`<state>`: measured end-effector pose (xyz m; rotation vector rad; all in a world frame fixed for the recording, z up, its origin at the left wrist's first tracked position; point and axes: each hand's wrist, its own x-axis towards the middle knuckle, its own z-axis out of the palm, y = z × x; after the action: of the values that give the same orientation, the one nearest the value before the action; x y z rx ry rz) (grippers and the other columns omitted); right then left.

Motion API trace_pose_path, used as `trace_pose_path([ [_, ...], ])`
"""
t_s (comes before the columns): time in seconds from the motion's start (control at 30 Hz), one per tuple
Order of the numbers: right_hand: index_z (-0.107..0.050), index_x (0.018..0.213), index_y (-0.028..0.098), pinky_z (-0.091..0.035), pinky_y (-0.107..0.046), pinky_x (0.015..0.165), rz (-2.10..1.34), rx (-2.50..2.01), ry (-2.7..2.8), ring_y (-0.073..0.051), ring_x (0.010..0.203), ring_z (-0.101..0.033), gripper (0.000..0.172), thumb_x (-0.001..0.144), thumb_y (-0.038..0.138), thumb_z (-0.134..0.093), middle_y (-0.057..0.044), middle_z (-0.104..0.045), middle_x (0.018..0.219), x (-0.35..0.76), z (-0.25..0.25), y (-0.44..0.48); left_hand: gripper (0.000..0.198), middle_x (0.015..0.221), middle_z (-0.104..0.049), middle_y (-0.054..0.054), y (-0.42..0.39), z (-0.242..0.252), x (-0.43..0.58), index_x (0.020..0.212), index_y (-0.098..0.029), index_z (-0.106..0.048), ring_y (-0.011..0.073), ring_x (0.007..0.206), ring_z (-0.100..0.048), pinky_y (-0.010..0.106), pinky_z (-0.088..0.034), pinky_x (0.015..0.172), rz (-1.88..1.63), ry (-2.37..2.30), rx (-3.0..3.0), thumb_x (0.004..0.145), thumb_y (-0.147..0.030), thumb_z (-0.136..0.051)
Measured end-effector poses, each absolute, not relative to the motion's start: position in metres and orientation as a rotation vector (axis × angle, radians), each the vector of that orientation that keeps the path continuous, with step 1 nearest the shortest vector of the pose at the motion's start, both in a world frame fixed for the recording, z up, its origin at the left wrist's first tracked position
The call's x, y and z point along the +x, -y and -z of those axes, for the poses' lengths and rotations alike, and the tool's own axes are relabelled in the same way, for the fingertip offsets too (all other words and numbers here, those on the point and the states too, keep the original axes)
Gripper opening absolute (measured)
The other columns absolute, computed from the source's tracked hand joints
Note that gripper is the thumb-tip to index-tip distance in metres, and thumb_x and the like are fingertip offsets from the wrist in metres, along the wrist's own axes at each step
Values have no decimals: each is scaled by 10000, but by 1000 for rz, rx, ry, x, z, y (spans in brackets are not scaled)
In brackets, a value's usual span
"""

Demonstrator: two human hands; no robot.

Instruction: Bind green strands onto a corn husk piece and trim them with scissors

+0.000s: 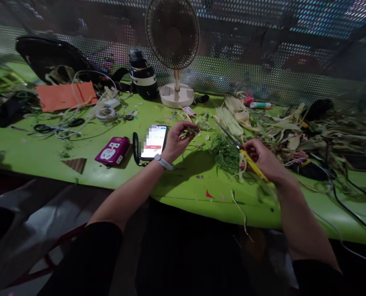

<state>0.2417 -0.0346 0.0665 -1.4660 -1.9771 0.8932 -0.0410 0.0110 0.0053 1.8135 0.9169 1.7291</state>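
Note:
My left hand [183, 137] is curled around some small pale green plant scraps [189, 132], just right of a lit phone [153, 142]. In my right hand [258, 158] is a tool with yellow handles [253, 165] and dark metal blades, which look like scissors; the blades point up and to the left. Beneath and left of the blades lies a bunch of thin green stems [224, 154] on the green table [183, 185]. Pale dried husks [232, 119] lie beyond the blades.
A fan [176, 96] and a black bottle [144, 78] stand at the back. Dried leaves [293, 129] and cables are heaped at right. At left are a purple power socket [113, 152], an orange sheet [66, 96] and dark-handled scissors [45, 128]. A mesh screen [232, 53] rises behind.

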Motion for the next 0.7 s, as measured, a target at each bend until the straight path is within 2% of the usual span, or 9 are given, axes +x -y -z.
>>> trace_pose_path([
  [0.27,-532,895,215,-389,-266,525,-479,-1579,2224,-155,565,-539,585,599,686,-714,-15,-621,682,224,-65,42,242,925,-707,16,-11,-8,-43,973,-194,-665,119,904,-668,277,-557,798,-1926,-903,2302,793,-33,-645],
  [0.43,-540,894,215,-376,-269,528,-372,-1600,2222,-157,554,-530,555,662,708,-645,-23,-620,681,225,-59,40,224,977,-708,27,-7,-9,-43,989,-193,-676,118,922,-674,270,-563,805,-1914,-895,2335,806,-66,-673],
  [0.7,-542,910,215,-364,-272,532,-293,-1636,2201,-164,559,-523,564,672,721,-615,-22,-604,680,225,-54,38,178,977,-721,31,-5,-9,-44,1000,-196,-684,125,923,-684,290,-575,817,-1886,-942,2329,835,-132,-675],
])
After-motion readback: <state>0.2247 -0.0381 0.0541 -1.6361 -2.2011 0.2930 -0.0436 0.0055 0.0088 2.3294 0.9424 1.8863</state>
